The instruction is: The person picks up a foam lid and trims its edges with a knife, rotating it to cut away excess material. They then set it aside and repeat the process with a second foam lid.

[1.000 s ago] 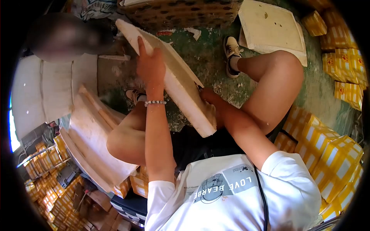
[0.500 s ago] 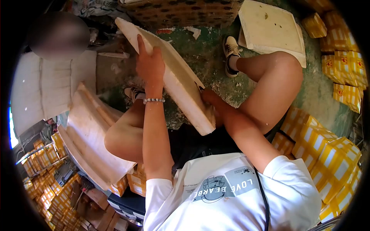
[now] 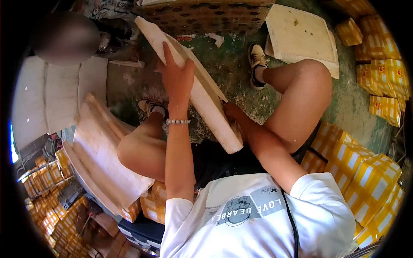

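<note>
A thick white foam panel with a raised rim stands slantwise between my knees. My left hand holds it from the left side. Its index finger points along the panel and the thumb lies near the upper edge. My right hand is closed against the right side of the panel, close to its near end. A small dark tip shows by its fingers, but what it holds is mostly hidden.
Other foam panels stand by my left knee and lie on the floor beyond my right foot. Yellow-and-white taped boxes are stacked at right and lower left. A brown patterned box is ahead. A person with blurred head is at upper left.
My left hand has slid a little down and right along the foam panel. The panel has shifted slightly to the right. My right hand stays at its near end.
</note>
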A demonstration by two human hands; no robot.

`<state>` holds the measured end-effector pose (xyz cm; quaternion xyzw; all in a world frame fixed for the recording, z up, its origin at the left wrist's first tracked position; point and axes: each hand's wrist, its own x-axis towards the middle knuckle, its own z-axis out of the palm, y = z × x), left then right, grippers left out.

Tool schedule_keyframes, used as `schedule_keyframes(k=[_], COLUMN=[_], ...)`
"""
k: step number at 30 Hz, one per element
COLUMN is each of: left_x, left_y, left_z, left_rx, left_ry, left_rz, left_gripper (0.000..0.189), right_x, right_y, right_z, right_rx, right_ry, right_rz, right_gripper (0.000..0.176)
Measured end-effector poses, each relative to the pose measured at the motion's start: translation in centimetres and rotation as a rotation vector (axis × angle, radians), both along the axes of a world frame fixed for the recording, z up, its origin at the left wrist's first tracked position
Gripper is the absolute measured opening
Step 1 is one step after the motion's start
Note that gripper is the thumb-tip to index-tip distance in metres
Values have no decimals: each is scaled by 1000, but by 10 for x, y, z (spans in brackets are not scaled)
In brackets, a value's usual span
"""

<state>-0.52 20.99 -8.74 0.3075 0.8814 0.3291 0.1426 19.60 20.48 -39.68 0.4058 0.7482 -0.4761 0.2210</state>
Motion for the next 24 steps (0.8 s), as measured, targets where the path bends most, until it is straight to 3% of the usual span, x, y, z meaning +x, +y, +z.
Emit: schedule_keyframes(k=[2, 4, 5, 8, 11, 13, 16, 19, 20, 22, 24], left_x=[9, 19, 27, 33, 28, 28, 25, 25, 24, 24, 26], left_y=[-15, -29, -33, -35, -36, -34, -31, -35, -36, -38, -39], left_z=[3, 9, 15, 17, 7, 6, 12, 4, 4, 5, 6], left_rx=[-78, -161, -188, -246, -68, -79, -101, -71, -74, -79, -80], left_ry=[45, 96, 100, 41, 5, 48, -13, -39, -41, 27, 16], left_rz=[-30, -48, -95, -115, -89, -56, -41, -33, -35, -27, -19], left_gripper=[84, 85, 86, 86, 83, 80, 81, 84, 84, 83, 83], right_x=[-6, -25, -31, -48, -47, -44, -31, -39, -38, -36, -33], right_y=[-4, -1, 2, 15, 16, 17, 10, 16, 16, 10, 6], right_z=[12, 42, 44, 32, 10, 2, -98, 39, 33, 24, 23], right_rx=[33, -106, -111, -79, -95, 17, 171, -53, -57, 72, 59], right_ry=[10, -60, -56, 9, -107, -25, 50, -54, -55, -73, -82], right_rz=[0, -349, -343, -199, -53, 162, 208, 80, 78, 287, 230], right_gripper=[51, 50, 50, 46, 43, 40, 36, 33, 33, 31, 29])
